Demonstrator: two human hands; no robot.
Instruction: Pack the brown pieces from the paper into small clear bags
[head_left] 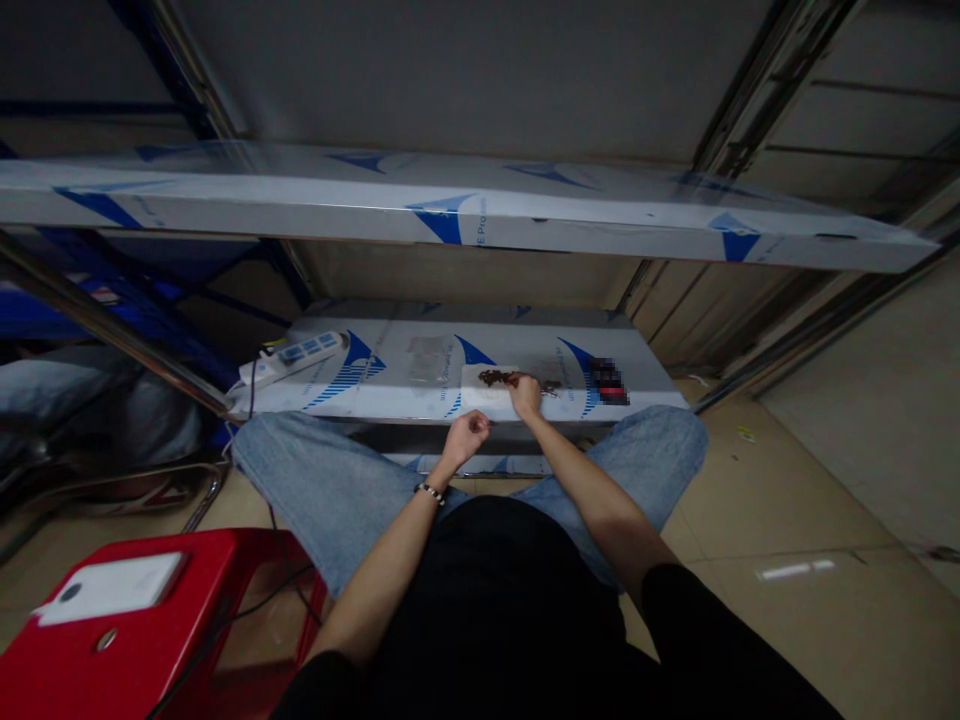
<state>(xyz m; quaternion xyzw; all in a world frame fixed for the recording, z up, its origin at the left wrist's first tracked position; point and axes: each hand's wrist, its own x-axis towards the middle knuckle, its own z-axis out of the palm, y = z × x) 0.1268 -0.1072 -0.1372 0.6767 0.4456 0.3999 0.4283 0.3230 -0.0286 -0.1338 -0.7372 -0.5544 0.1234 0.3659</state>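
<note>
My right hand [526,395] is over the lower shelf, its fingers pinched together at the edge of a dark brown cluster of small pieces [495,378]. What it pinches is too small to make out. Under the cluster lies a pale, flat sheet [474,397]. Nearer to me, at the shelf's front edge, my left hand [468,438] is closed with thumb and fingertips together; anything inside is hidden. Just right of my right hand are some small shiny bits [551,387]. Farther right lies a blurred dark and red item [609,382].
The film-covered lower shelf [405,400] sits beneath an upper shelf [525,215] crossing in front of me. A white power strip [304,352] lies at the left end. On my left, a red stool [217,560] carries a white box-like object [112,587], with cables beside it.
</note>
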